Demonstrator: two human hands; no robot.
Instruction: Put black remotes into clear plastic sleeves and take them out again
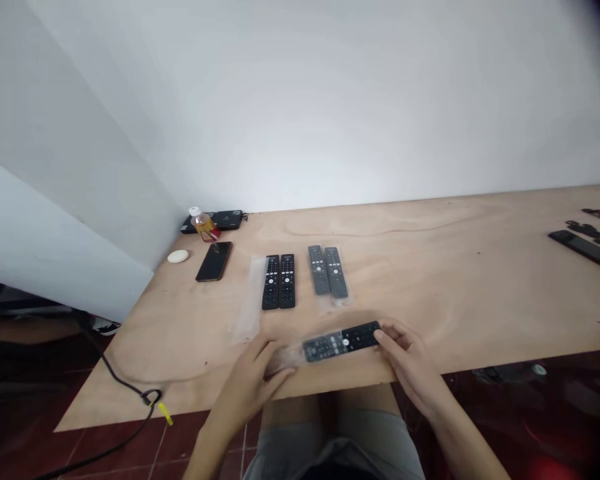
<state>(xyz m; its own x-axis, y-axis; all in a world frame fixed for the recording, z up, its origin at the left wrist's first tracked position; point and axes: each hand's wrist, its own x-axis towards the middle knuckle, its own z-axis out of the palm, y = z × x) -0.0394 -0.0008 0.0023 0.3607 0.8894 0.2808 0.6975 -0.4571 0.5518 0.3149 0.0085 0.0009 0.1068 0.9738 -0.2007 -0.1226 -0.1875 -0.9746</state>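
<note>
Close to the table's front edge, a black remote control [363,335] is half inside a clear plastic sleeve [290,357]. My right hand [403,357] pinches the bare right end of the remote. At the other side, my left hand [255,377] grips the loose left end of the sleeve between thumb and fingers. Beyond my hands, two bare black remotes [279,282] lie side by side, with an empty plastic sleeve [250,297] to their left. Two more remotes [327,272], still in clear sleeves, rest to the right of these.
A phone [214,261], a white oval object [178,256], a bottle [205,225] and black boxes [227,219] stand at the table's far left. Another dark device [585,250] and small items [587,230] lie far right. A black cable [125,385] crosses the left edge.
</note>
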